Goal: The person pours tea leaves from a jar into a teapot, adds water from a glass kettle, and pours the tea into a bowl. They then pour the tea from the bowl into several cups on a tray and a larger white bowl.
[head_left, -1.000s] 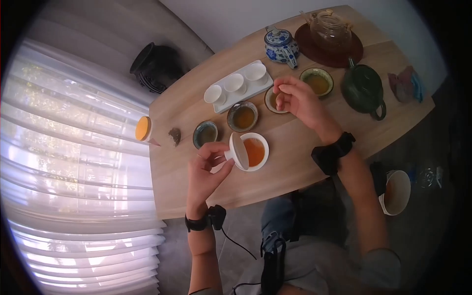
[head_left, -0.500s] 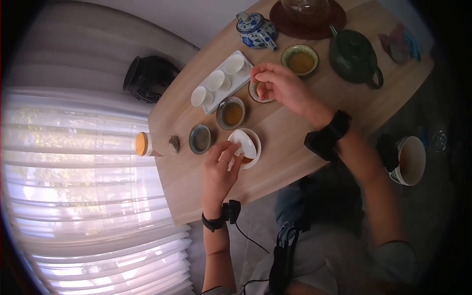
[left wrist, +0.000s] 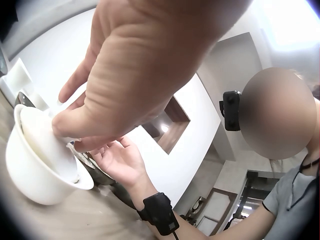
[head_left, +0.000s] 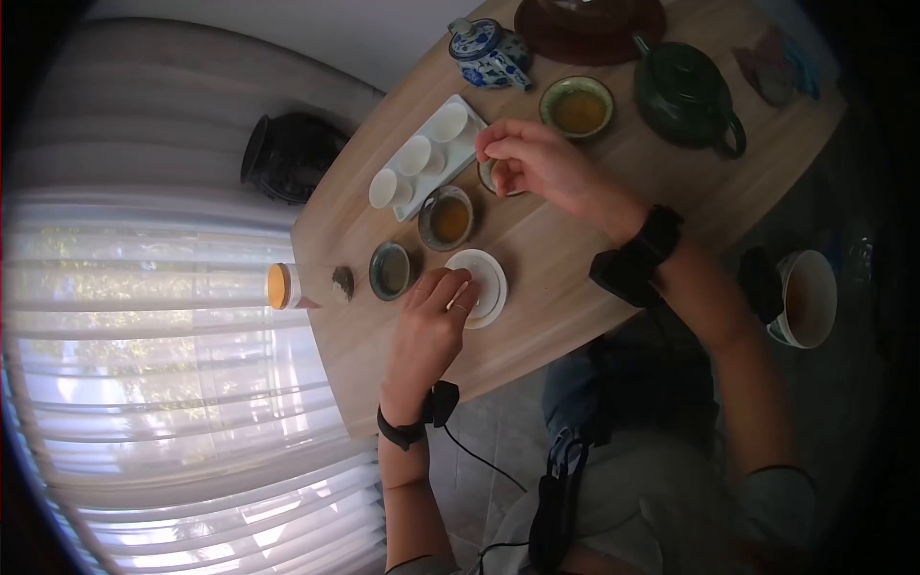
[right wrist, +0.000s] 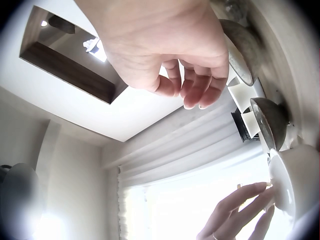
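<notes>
My left hand (head_left: 433, 321) pinches the knob of a white lid (left wrist: 47, 142), which lies inside the rim of a white gaiwan bowl (left wrist: 35, 175). In the left wrist view the lid sits at a slight slant within the bowl. The tea in it is hidden. My right hand (head_left: 551, 171) hovers with loosely curled fingers and holds nothing, above a tea bowl (head_left: 487, 178) that it partly covers. Left of the gaiwan stands a dark teal cup (head_left: 375, 273). A brownish bowl of tea (head_left: 448, 218) is just behind it.
Small white cups stand on a white tray (head_left: 405, 203). Farther back are a blue-and-white teapot (head_left: 487, 53), a green-rimmed bowl (head_left: 577, 107) and a dark green teapot (head_left: 685, 96). An orange-topped jar (head_left: 278, 286) is near the left edge; a tea-filled container (head_left: 810, 302) stands below the table's right side.
The left hand has brought the lid from upright beside the tea down onto the gaiwan, covering it. The right hand keeps its loose pose over the tea bowl. The head view has shifted.
</notes>
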### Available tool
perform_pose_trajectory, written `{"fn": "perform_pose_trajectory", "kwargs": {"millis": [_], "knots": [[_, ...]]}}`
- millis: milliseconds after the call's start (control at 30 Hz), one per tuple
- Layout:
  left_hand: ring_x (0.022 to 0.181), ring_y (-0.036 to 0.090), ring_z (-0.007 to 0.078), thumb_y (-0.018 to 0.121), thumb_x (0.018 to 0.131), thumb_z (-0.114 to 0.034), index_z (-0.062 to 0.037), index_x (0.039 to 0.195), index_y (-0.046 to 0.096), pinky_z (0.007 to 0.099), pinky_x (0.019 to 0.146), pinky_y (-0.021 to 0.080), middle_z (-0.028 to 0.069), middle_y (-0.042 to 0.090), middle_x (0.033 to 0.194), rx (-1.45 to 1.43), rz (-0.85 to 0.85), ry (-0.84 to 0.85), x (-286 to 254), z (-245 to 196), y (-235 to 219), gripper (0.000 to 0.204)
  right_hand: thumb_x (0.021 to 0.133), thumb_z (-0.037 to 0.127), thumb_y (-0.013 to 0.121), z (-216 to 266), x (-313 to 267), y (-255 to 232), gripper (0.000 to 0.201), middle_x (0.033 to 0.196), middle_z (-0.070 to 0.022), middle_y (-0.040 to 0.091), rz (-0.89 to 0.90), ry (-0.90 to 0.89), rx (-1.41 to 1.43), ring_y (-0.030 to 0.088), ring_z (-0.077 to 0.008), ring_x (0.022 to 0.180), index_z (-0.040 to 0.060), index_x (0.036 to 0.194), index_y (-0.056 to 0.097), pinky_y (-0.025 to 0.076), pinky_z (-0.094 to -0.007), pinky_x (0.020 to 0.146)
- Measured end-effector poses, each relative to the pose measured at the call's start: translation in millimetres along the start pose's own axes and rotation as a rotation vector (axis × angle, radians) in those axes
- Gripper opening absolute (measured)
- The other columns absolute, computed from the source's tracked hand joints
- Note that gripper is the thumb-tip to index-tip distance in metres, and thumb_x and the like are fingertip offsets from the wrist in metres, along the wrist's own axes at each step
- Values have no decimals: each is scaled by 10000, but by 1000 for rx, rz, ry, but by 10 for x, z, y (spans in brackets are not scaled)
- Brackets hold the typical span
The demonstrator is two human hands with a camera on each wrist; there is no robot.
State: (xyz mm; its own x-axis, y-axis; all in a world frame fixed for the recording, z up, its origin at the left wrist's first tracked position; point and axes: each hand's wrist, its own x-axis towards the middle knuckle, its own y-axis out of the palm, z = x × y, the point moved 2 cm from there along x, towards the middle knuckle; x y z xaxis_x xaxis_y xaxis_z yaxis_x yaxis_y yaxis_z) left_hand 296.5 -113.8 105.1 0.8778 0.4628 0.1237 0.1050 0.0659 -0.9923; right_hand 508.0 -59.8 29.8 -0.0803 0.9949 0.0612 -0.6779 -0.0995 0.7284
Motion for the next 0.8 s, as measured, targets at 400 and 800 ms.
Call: {"fn": "perform_pose_trajectory", "kwargs": {"millis": [400, 800], "knots": [[822, 618, 313, 623, 806, -14, -26, 1042, 653, 357, 750, 508, 125, 629, 1001, -364, 269, -50, 208, 327, -79, 239, 898, 118, 527, 8, -18, 16, 168, 890, -20, 562, 7, 15, -27, 569, -98, 686, 32, 1042, 544, 483, -269, 643], [590, 609, 185, 709, 786, -114, -3, 880, 610, 289, 544, 487, 100, 580, 771, -208, 103, -426, 98, 105, -27, 176, 898, 104, 527, -27, -2, -3, 176, 909, -35, 559, -33, 20, 61, 571, -104, 686, 22, 1052, 543, 485, -272, 640]]}}
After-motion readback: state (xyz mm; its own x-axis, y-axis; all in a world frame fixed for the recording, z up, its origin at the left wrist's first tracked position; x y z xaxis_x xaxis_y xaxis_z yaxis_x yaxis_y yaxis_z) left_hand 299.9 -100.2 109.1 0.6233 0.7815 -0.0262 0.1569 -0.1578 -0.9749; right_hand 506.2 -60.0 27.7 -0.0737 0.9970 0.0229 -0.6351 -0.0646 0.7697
